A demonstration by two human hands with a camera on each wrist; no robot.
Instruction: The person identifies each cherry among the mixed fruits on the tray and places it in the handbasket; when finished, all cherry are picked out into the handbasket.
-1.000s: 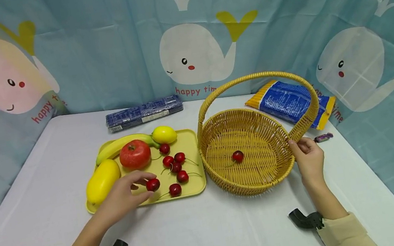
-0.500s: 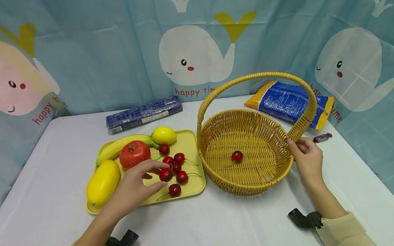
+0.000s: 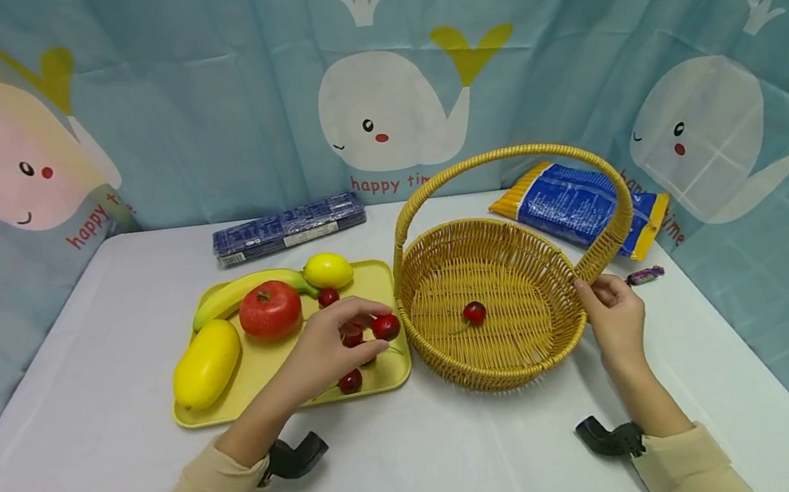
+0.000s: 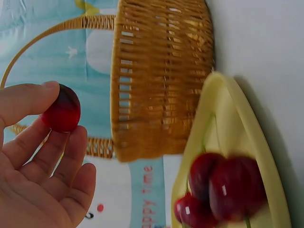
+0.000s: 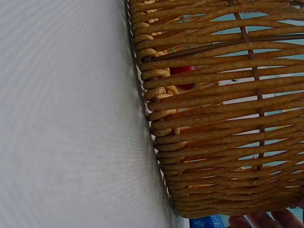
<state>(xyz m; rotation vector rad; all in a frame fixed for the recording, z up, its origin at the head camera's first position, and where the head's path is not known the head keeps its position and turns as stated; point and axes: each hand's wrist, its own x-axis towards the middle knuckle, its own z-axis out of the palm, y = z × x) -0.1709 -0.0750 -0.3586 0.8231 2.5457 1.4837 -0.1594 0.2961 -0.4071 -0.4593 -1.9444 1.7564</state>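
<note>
A dark red cherry (image 3: 386, 328) is pinched between the thumb and fingers of my left hand (image 3: 332, 340), above the right side of the yellow tray (image 3: 262, 382). In the left wrist view the same cherry (image 4: 63, 109) shows clear of the tray, with the basket (image 4: 161, 85) beyond it. My right hand (image 3: 614, 314) grips the right rim of the wicker basket (image 3: 449, 366), at the foot of its handle. One cherry (image 3: 475, 314) with a stem lies on the basket's floor. Several cherries (image 3: 350, 382) lie on the tray, partly hidden by my left hand.
On the tray also lie a red apple (image 3: 271, 310), a banana (image 3: 243, 291), a lemon (image 3: 328, 271) and a yellow oval fruit (image 3: 207, 365). Behind stand a dark blue packet (image 3: 289, 229) and a blue and orange bag (image 3: 578, 203). A small purple wrapped candy (image 3: 645, 275) lies at right.
My left hand has carried the cherry rightward and slightly farther back across the tray, close to the basket's left rim. My right hand stays on the basket's rim.
</note>
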